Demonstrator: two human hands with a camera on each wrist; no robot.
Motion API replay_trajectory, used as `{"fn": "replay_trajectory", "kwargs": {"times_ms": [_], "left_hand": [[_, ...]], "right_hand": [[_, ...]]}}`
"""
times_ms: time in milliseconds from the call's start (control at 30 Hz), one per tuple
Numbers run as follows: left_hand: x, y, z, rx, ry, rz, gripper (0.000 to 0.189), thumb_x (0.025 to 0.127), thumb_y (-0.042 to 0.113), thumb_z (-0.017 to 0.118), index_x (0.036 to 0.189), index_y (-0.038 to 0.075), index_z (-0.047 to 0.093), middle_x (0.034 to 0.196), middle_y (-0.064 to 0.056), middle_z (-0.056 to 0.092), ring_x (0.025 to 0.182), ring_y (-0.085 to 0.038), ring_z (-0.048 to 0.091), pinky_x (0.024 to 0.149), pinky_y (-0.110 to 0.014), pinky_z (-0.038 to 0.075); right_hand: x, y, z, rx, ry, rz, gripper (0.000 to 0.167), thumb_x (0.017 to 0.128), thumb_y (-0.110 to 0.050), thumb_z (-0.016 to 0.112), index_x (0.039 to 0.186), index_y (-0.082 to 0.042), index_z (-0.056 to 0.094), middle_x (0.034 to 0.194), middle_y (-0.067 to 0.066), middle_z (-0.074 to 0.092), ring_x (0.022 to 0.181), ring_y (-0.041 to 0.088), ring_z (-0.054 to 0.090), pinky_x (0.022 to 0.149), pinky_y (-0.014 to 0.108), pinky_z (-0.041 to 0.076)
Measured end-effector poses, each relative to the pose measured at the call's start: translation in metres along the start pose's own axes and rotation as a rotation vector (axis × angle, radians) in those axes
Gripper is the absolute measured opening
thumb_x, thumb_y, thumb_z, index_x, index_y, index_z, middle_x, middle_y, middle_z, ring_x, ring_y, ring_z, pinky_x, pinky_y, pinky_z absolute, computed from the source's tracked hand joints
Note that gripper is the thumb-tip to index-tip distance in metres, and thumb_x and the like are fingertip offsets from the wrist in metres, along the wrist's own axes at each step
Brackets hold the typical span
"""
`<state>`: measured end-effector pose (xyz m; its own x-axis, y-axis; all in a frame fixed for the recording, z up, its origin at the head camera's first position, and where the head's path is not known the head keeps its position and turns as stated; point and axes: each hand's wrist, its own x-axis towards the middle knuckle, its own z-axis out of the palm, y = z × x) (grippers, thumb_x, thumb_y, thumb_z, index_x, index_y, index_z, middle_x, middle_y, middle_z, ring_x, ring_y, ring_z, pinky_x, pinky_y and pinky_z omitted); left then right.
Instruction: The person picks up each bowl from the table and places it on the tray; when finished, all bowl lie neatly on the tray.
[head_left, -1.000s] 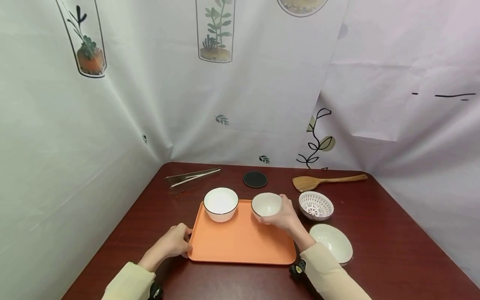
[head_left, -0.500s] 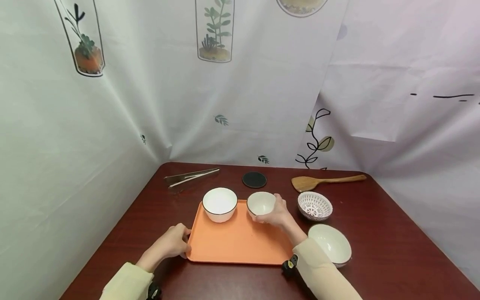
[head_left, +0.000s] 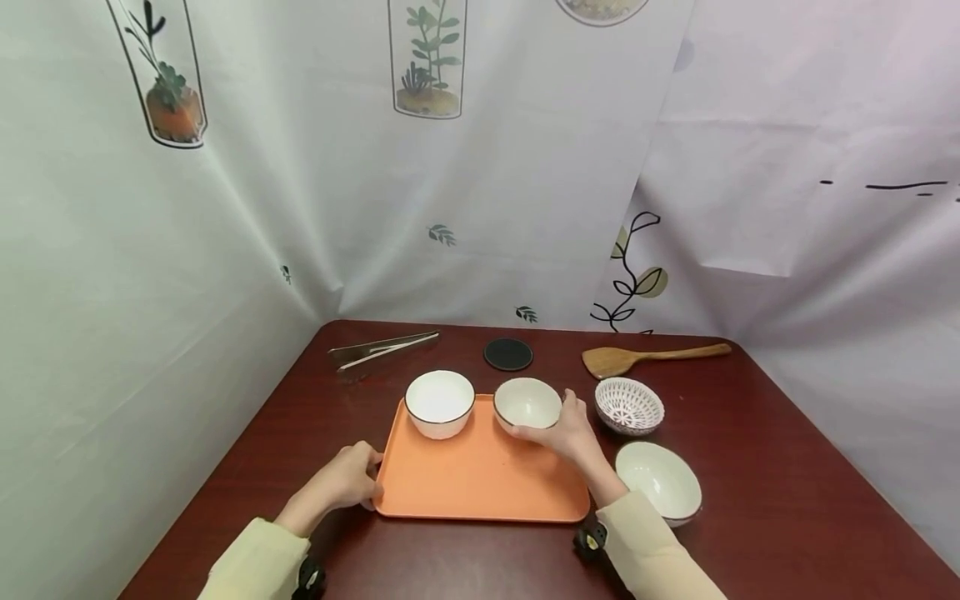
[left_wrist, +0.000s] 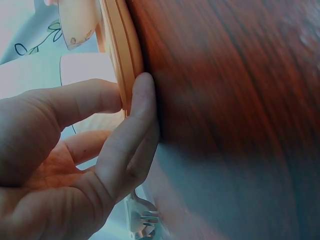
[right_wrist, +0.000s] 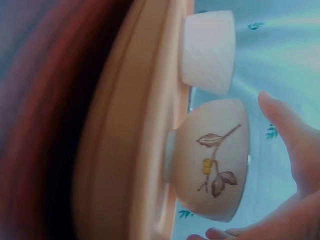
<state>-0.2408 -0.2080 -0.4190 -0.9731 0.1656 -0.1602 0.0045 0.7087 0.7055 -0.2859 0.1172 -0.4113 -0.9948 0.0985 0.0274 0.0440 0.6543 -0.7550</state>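
Observation:
My left hand (head_left: 347,479) pinches the left edge of the orange tray (head_left: 480,487); in the left wrist view the thumb and fingers close on the tray's rim (left_wrist: 125,55). At the tray's back right stands a cream bowl (head_left: 527,402) with a dark rim. A leaf sprig decorates its side in the right wrist view, where its foot sits on the tray. Around that bowl my right hand (head_left: 566,433) is spread, thumb (right_wrist: 280,117) apart from the rim. A white bowl (head_left: 439,404) with a textured side stands at the tray's back left.
Right of the tray are a patterned white bowl (head_left: 630,406) and a larger cream bowl (head_left: 660,482). Along the back lie metal tongs (head_left: 382,350), a black round coaster (head_left: 508,354) and a wooden spatula (head_left: 652,357). Wall sheets (head_left: 525,208) enclose the table's back and sides.
The cream bowl has moved slightly left on the tray with my right hand, which has since loosened and drawn a little right from it. The left hand stays on the tray's edge.

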Motion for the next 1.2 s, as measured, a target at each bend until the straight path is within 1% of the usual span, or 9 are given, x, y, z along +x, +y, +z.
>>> {"fn": "replay_trajectory", "kwargs": {"times_ms": [100, 233, 333, 533, 733, 833, 933, 1000, 1200], "left_hand": [[0.0, 0.0, 0.0, 0.001, -0.001, -0.007, 0.053, 0.069, -0.017, 0.063, 0.121, -0.024, 0.054, 0.077, -0.016, 0.069, 0.062, -0.022, 0.068, 0.051, -0.032, 0.06], [0.002, -0.001, 0.001, 0.007, -0.003, -0.011, 0.054, 0.07, -0.017, 0.063, 0.123, -0.024, 0.053, 0.075, -0.017, 0.067, 0.061, -0.021, 0.068, 0.051, -0.032, 0.06], [0.003, -0.002, 0.001, 0.009, -0.003, -0.011, 0.053, 0.072, -0.016, 0.062, 0.123, -0.024, 0.053, 0.073, -0.016, 0.066, 0.061, -0.021, 0.067, 0.051, -0.032, 0.06], [0.003, -0.001, 0.001, 0.015, -0.003, -0.006, 0.052, 0.073, -0.015, 0.064, 0.123, -0.024, 0.053, 0.069, -0.014, 0.064, 0.061, -0.021, 0.067, 0.052, -0.032, 0.06], [0.002, -0.001, 0.001, 0.015, -0.008, -0.005, 0.053, 0.073, -0.014, 0.065, 0.124, -0.024, 0.052, 0.069, -0.014, 0.063, 0.06, -0.021, 0.067, 0.052, -0.032, 0.06], [0.002, -0.001, 0.002, 0.012, -0.006, -0.003, 0.053, 0.073, -0.014, 0.065, 0.124, -0.024, 0.052, 0.069, -0.014, 0.063, 0.06, -0.021, 0.067, 0.052, -0.032, 0.06], [0.002, -0.001, 0.002, 0.012, 0.001, -0.001, 0.053, 0.073, -0.014, 0.064, 0.123, -0.023, 0.053, 0.068, -0.013, 0.063, 0.06, -0.021, 0.067, 0.052, -0.032, 0.06], [0.003, -0.001, 0.002, 0.011, 0.005, 0.001, 0.053, 0.072, -0.014, 0.064, 0.123, -0.023, 0.053, 0.068, -0.012, 0.063, 0.06, -0.021, 0.067, 0.052, -0.032, 0.06], [0.004, -0.001, 0.002, 0.016, 0.005, -0.011, 0.053, 0.072, -0.014, 0.066, 0.123, -0.023, 0.053, 0.069, -0.013, 0.064, 0.061, -0.021, 0.067, 0.052, -0.033, 0.06]], "right_hand": [[-0.005, 0.001, -0.006, 0.028, 0.007, 0.0, 0.119, 0.067, -0.044, 0.087, 0.151, 0.009, 0.021, 0.149, 0.032, 0.032, 0.133, 0.044, 0.042, 0.108, 0.057, 0.041], [-0.011, 0.002, -0.017, 0.06, 0.015, -0.027, 0.114, 0.069, -0.042, 0.086, 0.151, 0.007, 0.023, 0.151, 0.029, 0.033, 0.137, 0.044, 0.038, 0.111, 0.057, 0.038], [-0.016, 0.002, -0.026, 0.062, 0.027, -0.043, 0.113, 0.07, -0.042, 0.085, 0.15, 0.008, 0.024, 0.151, 0.028, 0.035, 0.137, 0.044, 0.038, 0.11, 0.057, 0.038], [-0.027, 0.006, -0.041, 0.025, 0.031, -0.03, 0.112, 0.073, -0.043, 0.083, 0.152, 0.007, 0.022, 0.152, 0.027, 0.034, 0.14, 0.043, 0.035, 0.112, 0.058, 0.036], [-0.044, 0.013, -0.057, 0.038, 0.012, 0.012, 0.117, 0.071, -0.042, 0.085, 0.154, 0.004, 0.016, 0.157, 0.025, 0.026, 0.145, 0.04, 0.024, 0.118, 0.057, 0.027], [-0.051, 0.018, -0.066, 0.005, 0.004, 0.019, 0.12, 0.07, -0.047, 0.084, 0.154, 0.003, 0.014, 0.158, 0.024, 0.022, 0.146, 0.039, 0.021, 0.118, 0.057, 0.025], [-0.057, 0.023, -0.073, -0.072, 0.014, -0.003, 0.122, 0.07, -0.052, 0.082, 0.154, 0.005, 0.014, 0.158, 0.026, 0.021, 0.146, 0.041, 0.021, 0.117, 0.058, 0.026], [-0.06, 0.027, -0.078, -0.103, 0.025, -0.019, 0.122, 0.07, -0.051, 0.083, 0.153, 0.007, 0.014, 0.156, 0.029, 0.021, 0.145, 0.043, 0.022, 0.116, 0.06, 0.026], [-0.068, 0.043, -0.089, -0.193, 0.056, -0.029, 0.124, 0.068, -0.049, 0.084, 0.15, 0.013, 0.013, 0.15, 0.037, 0.024, 0.135, 0.051, 0.033, 0.108, 0.064, 0.035]]}}
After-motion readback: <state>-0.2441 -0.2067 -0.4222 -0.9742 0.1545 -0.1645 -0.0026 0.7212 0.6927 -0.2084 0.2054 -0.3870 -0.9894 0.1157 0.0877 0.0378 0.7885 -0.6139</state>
